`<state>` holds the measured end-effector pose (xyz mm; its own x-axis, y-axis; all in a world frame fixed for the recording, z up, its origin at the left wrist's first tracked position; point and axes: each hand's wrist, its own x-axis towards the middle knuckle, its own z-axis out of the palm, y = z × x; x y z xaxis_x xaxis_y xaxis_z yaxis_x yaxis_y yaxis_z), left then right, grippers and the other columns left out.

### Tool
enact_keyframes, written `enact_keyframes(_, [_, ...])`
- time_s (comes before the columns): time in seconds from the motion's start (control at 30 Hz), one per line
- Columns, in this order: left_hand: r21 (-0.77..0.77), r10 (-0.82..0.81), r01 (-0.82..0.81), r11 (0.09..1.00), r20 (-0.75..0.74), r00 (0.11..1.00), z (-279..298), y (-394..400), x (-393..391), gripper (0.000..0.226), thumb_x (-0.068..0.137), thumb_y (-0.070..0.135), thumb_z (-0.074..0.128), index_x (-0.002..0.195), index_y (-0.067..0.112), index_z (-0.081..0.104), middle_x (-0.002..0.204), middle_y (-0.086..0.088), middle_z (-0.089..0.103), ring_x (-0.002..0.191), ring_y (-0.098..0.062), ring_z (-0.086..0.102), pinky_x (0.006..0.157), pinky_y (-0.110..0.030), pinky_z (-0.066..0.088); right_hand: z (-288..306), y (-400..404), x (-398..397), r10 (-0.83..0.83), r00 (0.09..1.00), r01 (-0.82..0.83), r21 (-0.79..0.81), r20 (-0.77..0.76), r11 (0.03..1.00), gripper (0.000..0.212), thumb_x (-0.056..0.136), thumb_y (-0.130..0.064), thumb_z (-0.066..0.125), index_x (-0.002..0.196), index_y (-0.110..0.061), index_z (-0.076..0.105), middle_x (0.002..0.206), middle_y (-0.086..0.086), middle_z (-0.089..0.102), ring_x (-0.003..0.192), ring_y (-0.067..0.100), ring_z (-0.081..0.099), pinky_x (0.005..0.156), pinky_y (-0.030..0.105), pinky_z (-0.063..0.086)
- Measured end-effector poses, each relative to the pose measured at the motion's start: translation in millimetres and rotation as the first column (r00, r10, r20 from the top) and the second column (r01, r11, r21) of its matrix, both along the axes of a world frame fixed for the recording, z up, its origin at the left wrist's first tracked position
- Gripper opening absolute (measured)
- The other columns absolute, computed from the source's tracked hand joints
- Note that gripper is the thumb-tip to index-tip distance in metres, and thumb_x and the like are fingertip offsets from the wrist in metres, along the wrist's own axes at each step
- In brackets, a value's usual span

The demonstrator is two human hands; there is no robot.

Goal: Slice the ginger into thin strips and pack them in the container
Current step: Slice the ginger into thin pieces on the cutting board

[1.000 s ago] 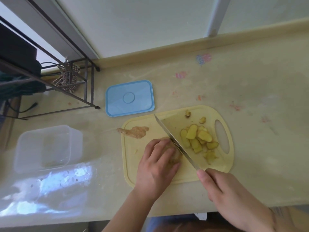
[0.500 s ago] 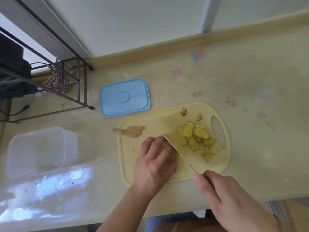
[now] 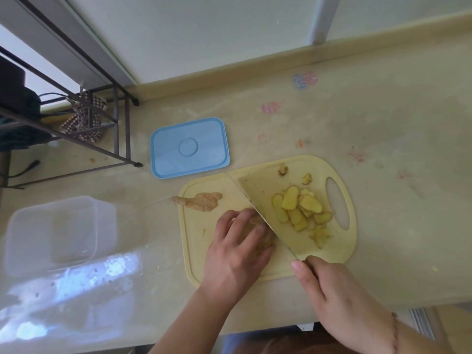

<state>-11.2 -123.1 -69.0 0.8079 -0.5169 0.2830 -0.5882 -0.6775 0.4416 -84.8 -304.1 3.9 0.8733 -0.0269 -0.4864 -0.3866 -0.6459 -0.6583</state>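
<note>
On the yellow cutting board my left hand presses down on a brown ginger root, its curled fingers covering most of it. My right hand grips the handle of a knife, whose blade runs diagonally beside my left fingers, right of the root. A pile of several yellow ginger slices lies right of the blade. A patch of ginger peel lies at the board's upper left edge. The clear plastic container stands far left on the counter.
The blue container lid lies flat behind the board. A dark metal rack with a checked cloth stands at the back left. Small ginger scraps lie near the board's far edge. The counter's front edge runs close to my wrists.
The knife blade has tilted so its flat side faces up, where half a second ago it showed only as a thin edge. My left hand stays on the ginger root.
</note>
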Motion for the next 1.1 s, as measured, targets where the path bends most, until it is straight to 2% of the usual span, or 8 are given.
enact_keyframes(0.1, [-0.015, 0.008, -0.008, 1.000, -0.016, 1.000, 1, 1, -2, 0.025, 0.084, 0.028, 0.080, 0.101, 0.011, 0.074, 0.123, -0.009, 0.063, 0.109, -0.035, 0.053, 0.099, -0.031, 0.043, 7, -3, -1, -0.019, 1.000, 0.019, 0.001, -0.001, 1.000, 0.054, 0.085, -0.064, 0.017, 0.062, -0.021, 0.040, 0.053, -0.006, 0.051, 0.055, 0.009, 0.049, 0.051, 0.024, 0.033])
enact_keyframes(0.2, [-0.012, 0.010, -0.011, 1.000, -0.022, 1.000, 1, 0, -2, 0.025, 0.083, 0.027, 0.081, 0.101, 0.011, 0.074, 0.121, -0.009, 0.064, 0.110, -0.035, 0.054, 0.098, -0.031, 0.044, 18, -3, -3, -0.009, 1.000, 0.009, -0.010, -0.008, 1.000, 0.061, 0.085, -0.069, 0.011, 0.061, -0.020, 0.039, 0.062, -0.024, 0.055, 0.057, 0.008, 0.050, 0.052, 0.024, 0.033])
enact_keyframes(0.43, [-0.011, 0.005, -0.006, 1.000, -0.028, 1.000, -1, 1, 0, 0.024, 0.083, 0.028, 0.081, 0.100, 0.012, 0.075, 0.121, -0.008, 0.064, 0.109, -0.035, 0.054, 0.096, -0.031, 0.045, 26, -3, -6, 0.012, 0.998, -0.015, -0.037, -0.058, 0.999, 0.075, 0.066, -0.088, -0.005, 0.061, -0.025, 0.035, 0.067, -0.033, 0.054, 0.063, 0.004, 0.052, 0.051, 0.019, 0.030])
enact_keyframes(0.63, [-0.015, 0.000, 0.000, 1.000, -0.030, 1.000, -1, 1, 0, 0.023, 0.084, 0.030, 0.080, 0.099, 0.013, 0.075, 0.121, -0.008, 0.064, 0.109, -0.035, 0.054, 0.095, -0.033, 0.046, 25, -3, -5, 0.027, 0.998, -0.030, -0.049, -0.060, 0.998, 0.073, 0.066, -0.086, -0.007, 0.061, -0.026, 0.035, 0.074, -0.039, 0.052, 0.067, 0.003, 0.052, 0.052, 0.020, 0.032])
enact_keyframes(0.77, [-0.023, 0.001, -0.002, 1.000, -0.015, 1.000, -2, 0, 1, 0.023, 0.083, 0.029, 0.081, 0.098, 0.012, 0.076, 0.119, -0.009, 0.065, 0.107, -0.036, 0.055, 0.096, -0.032, 0.046, 21, -3, -5, 0.014, 0.999, -0.016, -0.050, -0.053, 0.999, 0.068, 0.074, -0.078, -0.001, 0.061, -0.023, 0.037, 0.074, -0.035, 0.054, 0.067, 0.003, 0.052, 0.054, 0.023, 0.036])
enact_keyframes(0.87, [-0.035, 0.007, -0.007, 0.999, -0.009, 1.000, -2, 0, 1, 0.023, 0.083, 0.028, 0.082, 0.097, 0.012, 0.076, 0.119, -0.008, 0.065, 0.106, -0.036, 0.055, 0.095, -0.032, 0.046, 20, 0, 1, 0.006, 0.998, -0.009, -0.040, -0.069, 0.999, 0.059, 0.081, -0.069, 0.007, 0.063, -0.022, 0.039, 0.059, -0.003, 0.053, 0.065, 0.004, 0.051, 0.056, 0.024, 0.037])
enact_keyframes(1.0, [-0.054, 0.014, -0.013, 0.998, 0.004, 1.000, -1, -2, 1, 0.023, 0.081, 0.026, 0.084, 0.097, 0.012, 0.076, 0.118, -0.008, 0.066, 0.105, -0.036, 0.055, 0.095, -0.034, 0.047, 11, 5, 17, 0.008, 0.999, -0.008, -0.004, -0.036, 1.000, 0.055, 0.083, -0.066, 0.013, 0.064, -0.023, 0.041, 0.053, -0.002, 0.046, 0.054, 0.011, 0.047, 0.053, 0.024, 0.036])
enact_keyframes(1.1, [-0.064, 0.009, -0.009, 0.998, 0.012, 1.000, 0, -2, 1, 0.020, 0.083, 0.027, 0.082, 0.095, 0.012, 0.076, 0.118, -0.009, 0.065, 0.104, -0.036, 0.055, 0.096, -0.034, 0.046, -4, 12, 28, 0.024, 1.000, -0.024, -0.004, 0.006, 1.000, 0.054, 0.080, -0.069, 0.009, 0.065, -0.028, 0.040, 0.056, -0.007, 0.045, 0.052, 0.006, 0.044, 0.051, 0.022, 0.032])
